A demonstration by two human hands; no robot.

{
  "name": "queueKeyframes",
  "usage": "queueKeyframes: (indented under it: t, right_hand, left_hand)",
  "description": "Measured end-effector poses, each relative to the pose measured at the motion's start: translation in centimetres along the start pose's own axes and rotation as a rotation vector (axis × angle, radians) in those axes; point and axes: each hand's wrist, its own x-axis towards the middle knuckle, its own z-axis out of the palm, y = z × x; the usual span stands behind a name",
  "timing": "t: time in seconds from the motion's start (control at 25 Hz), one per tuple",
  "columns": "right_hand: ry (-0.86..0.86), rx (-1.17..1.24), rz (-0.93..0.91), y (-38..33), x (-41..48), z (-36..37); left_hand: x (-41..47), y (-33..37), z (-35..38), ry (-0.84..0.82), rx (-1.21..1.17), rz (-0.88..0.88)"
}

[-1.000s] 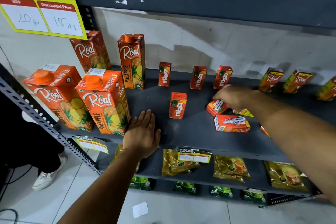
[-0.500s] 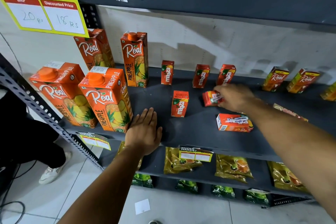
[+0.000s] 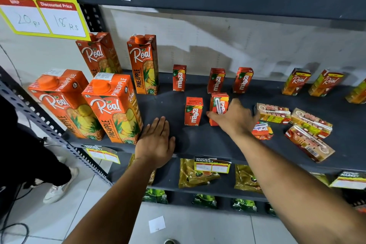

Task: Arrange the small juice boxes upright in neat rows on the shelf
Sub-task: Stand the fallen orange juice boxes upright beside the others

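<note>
Shelf (image 3: pixel 198 144): dark grey metal, matte, flat deck.
Pineapple cartons (image 3: pixel 113 109): tall glossy card, standing left of the front Maaza box.
Left hand (image 3: pixel 155 142): flat on the shelf edge, fingers together, holding nothing.
Right hand (image 3: pixel 235 118): nearer hand; fingers clamped on the held box.
Held box (image 3: pixel 218 105): small waxed-card brick, long axis upright, just right of the front Maaza box (image 3: pixel 193 112).
Fallen boxes (image 3: pixel 273 113): lying flat, right of the held box.

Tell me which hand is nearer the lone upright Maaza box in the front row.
Right. The right hand grips the neighbouring box just right of the front Maaza box; the left hand rests flat on the shelf edge, lower left of it.
</note>
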Motion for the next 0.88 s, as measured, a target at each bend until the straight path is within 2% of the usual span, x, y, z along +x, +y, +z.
queueKeyframes:
  t: [0.24, 0.4, 0.6, 0.72, 0.88]
  right_hand:
    - [-0.009, -0.124, -0.043, 1.0, -0.8, -0.2]
    - [-0.108, -0.183, -0.059, 1.3, -0.8, -0.8]
    - [-0.247, 0.179, -0.078, 0.1, 0.9, -5.3]
    - [-0.377, -0.007, -0.098, -1.8, 1.9, -7.0]
    - [-0.394, -0.287, -0.123, -3.8, 2.3, -7.3]
  left_hand:
    - [-0.2, 0.2, -0.2, 0.015, -0.002, -0.002]
    - [-0.1, 0.1, 0.0, 0.007, 0.002, -0.005]
    - [0.0, 0.1, 0.0, 0.01, -0.013, -0.008]
    - [-0.1, 0.0, 0.1, 0.019, -0.014, -0.012]
    - [-0.1, 0.0, 0.1, 0.0, -0.011, -0.015]
